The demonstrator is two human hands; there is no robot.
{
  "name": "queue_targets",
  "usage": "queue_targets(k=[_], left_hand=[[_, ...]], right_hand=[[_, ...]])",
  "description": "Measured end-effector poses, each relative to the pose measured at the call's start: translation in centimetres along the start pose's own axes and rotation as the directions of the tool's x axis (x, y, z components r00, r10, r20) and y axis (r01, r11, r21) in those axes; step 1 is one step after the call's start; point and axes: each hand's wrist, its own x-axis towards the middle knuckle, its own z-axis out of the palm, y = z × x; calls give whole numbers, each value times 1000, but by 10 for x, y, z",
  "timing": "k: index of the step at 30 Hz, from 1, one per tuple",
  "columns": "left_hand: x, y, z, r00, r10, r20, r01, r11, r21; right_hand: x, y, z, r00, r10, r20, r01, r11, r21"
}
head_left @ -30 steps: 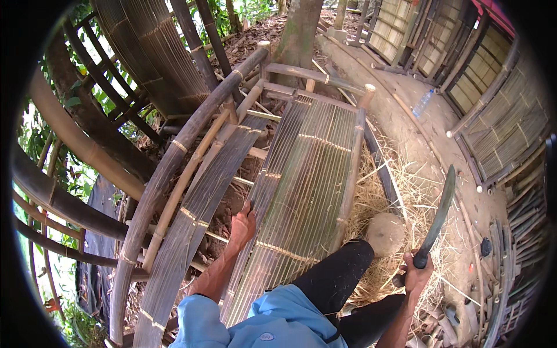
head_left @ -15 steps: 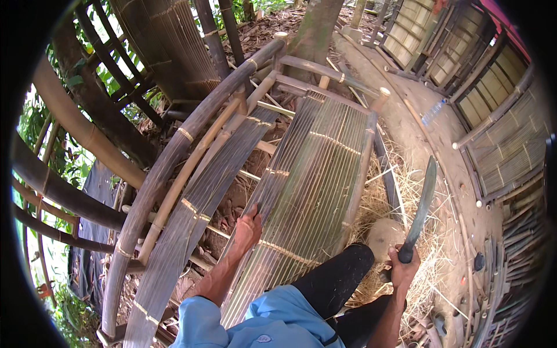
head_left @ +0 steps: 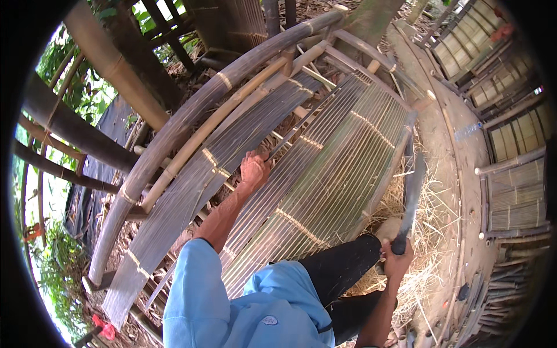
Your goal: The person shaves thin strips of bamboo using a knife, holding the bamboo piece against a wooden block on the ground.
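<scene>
Pointing away lengthwise, machete [head_left: 412, 197] in right hand [head_left: 398, 259]

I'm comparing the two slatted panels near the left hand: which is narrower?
The left panel, left of the left hand; the right panel is clearly wider.

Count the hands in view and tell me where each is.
2: the left hand, left of centre, gripping a dark strip; the right hand, lower right, holding the machete.

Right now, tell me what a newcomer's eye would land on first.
Likely the long, grey-bladed, black-handled machete, held in the right grip at the picture's right. Next, the brown-green slatted bamboo bench spanning the middle, where the left grip holds a thin dark strip.
</scene>
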Motion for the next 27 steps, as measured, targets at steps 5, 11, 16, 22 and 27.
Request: queue_targets(k=[5, 11, 16, 22, 27], left_hand=[[-16, 30, 16, 968, -166, 190, 201, 963, -182], [-108, 7, -71, 986, -80, -149, 54, 983, -173], [-232, -28, -137, 949, -290, -125, 283, 957, -69], [-406, -102, -172, 565, -706, -428, 801, 594, 78], [-445, -117, -190, 356, -896, -265, 934, 331, 134]], right_hand=[[11, 22, 27, 976, -108, 190, 163, 940, -300], [7, 0, 107, 800, -259, 541, 494, 796, -350], [27, 16, 134, 655, -163, 738, 604, 700, -381], [7, -47, 207, 437, -132, 890, 687, 687, -235], [-40, -90, 294, 193, -241, 951, 735, 678, 23]])
